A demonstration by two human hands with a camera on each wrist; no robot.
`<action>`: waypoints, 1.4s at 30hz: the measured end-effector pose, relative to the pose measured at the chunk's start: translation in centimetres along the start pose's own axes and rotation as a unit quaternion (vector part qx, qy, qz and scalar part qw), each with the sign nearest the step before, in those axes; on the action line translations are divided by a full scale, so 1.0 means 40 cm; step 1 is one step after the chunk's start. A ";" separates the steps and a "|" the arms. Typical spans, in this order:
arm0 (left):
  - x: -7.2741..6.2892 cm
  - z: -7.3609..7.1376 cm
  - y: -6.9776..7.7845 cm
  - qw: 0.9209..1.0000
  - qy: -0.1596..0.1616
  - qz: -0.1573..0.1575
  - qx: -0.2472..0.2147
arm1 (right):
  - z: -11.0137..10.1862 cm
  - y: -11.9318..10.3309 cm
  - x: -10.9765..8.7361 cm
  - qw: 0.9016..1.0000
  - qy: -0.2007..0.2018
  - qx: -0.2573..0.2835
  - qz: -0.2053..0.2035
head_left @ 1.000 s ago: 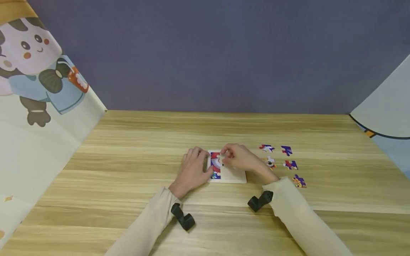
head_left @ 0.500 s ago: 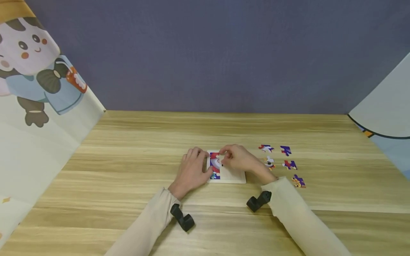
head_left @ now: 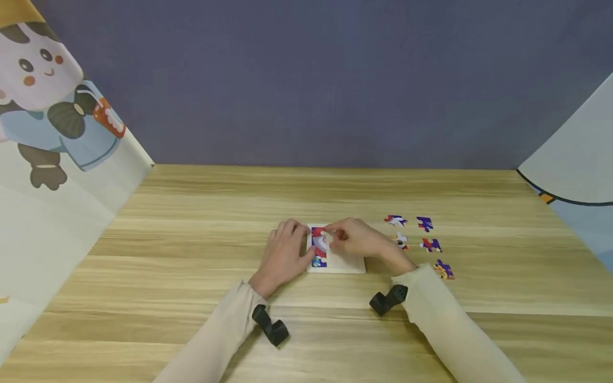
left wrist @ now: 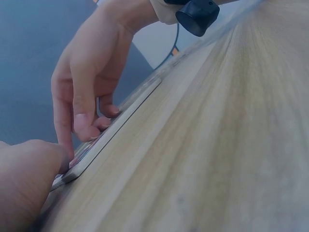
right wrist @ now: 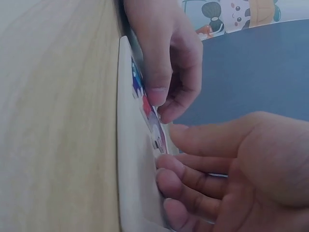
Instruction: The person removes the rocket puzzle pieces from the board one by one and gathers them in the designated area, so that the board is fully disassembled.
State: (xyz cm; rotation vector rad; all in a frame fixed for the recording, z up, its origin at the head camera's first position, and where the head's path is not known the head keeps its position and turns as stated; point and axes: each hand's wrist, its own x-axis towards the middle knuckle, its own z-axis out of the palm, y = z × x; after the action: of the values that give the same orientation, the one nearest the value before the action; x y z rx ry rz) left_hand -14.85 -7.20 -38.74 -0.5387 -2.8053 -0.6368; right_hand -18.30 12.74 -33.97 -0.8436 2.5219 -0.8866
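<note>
A dark blue-grey backdrop (head_left: 306,85) rises behind the wood-grained table (head_left: 191,202), between a white left panel (head_left: 62,223) bearing a cartoon figure (head_left: 43,125) and a pale right panel (head_left: 574,154).

a white puzzle tray (head_left: 342,261) lies flat on the worktop (head_left: 191,229), colourful pieces (head_left: 320,243) lining its left side; five loose pieces (head_left: 431,245) lie to its right.

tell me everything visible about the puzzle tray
The puzzle tray is a thin, whitish rectangle with rounded corners, lying flat on the table. Red, white and purple pieces line its left side; its visible right part is bare. The left hand touches its left side; contact by the right hand is unclear.
</note>
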 end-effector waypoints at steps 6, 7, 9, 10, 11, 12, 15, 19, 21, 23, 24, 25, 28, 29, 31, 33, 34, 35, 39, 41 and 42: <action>0.002 -0.003 -0.003 1.000 -0.005 -0.004 0.004 | -0.006 0.000 -0.005 0.998 -0.048 -0.003 -0.035; 0.002 -0.003 -0.003 1.000 -0.005 -0.004 0.004 | -0.006 0.000 -0.006 0.998 -0.054 -0.009 -0.039; 0.002 -0.003 -0.004 1.000 -0.004 -0.002 0.005 | -0.007 -0.001 -0.007 0.997 -0.064 -0.015 -0.045; 0.002 -0.003 -0.004 1.000 -0.004 -0.001 0.004 | -0.007 -0.001 -0.007 0.997 -0.067 -0.016 -0.046; 0.002 -0.002 -0.004 1.000 -0.002 0.000 0.003 | -0.007 -0.001 -0.007 0.996 -0.069 -0.017 -0.048; 0.002 -0.002 -0.004 1.000 -0.002 0.000 0.002 | -0.007 -0.001 -0.007 0.996 -0.070 -0.018 -0.049; 0.002 -0.001 -0.005 1.000 0.002 0.002 0.000 | -0.007 0.000 -0.006 0.997 -0.067 -0.012 -0.043; 0.003 0.003 -0.005 1.000 0.010 0.004 0.004 | -0.006 0.001 -0.004 0.998 -0.055 -0.001 -0.030; 0.002 0.004 -0.005 1.000 0.012 0.005 0.007 | -0.005 0.001 -0.003 0.999 -0.047 0.001 -0.022; 0.002 0.005 -0.004 1.000 0.013 0.006 0.006 | -0.003 0.003 -0.001 0.999 -0.038 0.000 -0.017; 0.002 0.005 -0.004 1.000 0.013 0.005 0.006 | -0.002 0.004 -0.001 0.999 -0.034 -0.001 -0.015; 0.001 0.005 -0.004 1.000 0.012 0.004 0.005 | -0.001 0.004 0.000 0.999 -0.030 -0.002 -0.013; 0.001 0.005 -0.003 1.000 0.010 0.004 0.002 | 0.002 0.006 0.003 1.000 -0.022 -0.005 -0.013; 0.001 0.004 -0.003 1.000 0.010 0.004 0.001 | 0.002 0.005 0.004 1.000 -0.021 -0.005 -0.012; 0.000 0.004 -0.003 1.000 0.010 0.004 0.001 | 0.003 0.004 0.005 1.000 -0.018 -0.005 -0.008; 0.000 0.003 -0.003 1.000 0.012 0.004 0.001 | 0.003 0.002 0.006 1.000 -0.018 -0.004 -0.005; 0.000 0.003 -0.003 1.000 0.011 0.004 0.001 | 0.003 0.001 0.006 1.000 -0.017 -0.005 -0.003; 0.000 0.003 -0.004 1.000 0.011 0.003 0.001 | 0.003 0.000 0.007 1.000 -0.016 -0.006 -0.002; 0.001 0.004 -0.004 1.000 0.007 0.003 0.003 | 0.003 -0.003 0.006 1.000 -0.009 -0.019 -0.003; 0.001 0.005 -0.005 1.000 0.007 0.003 0.006 | 0.003 -0.005 0.006 1.000 -0.004 -0.030 -0.003; 0.002 0.005 -0.005 1.000 0.007 0.004 0.007 | 0.004 -0.005 0.006 0.999 -0.001 -0.034 -0.003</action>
State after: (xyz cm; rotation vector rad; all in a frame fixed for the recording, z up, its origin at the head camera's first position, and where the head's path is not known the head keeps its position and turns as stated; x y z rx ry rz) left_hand -15.02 -7.27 -38.98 -0.5410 -2.7917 -0.6173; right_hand -18.30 12.39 -33.98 -0.8737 2.5614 -0.8052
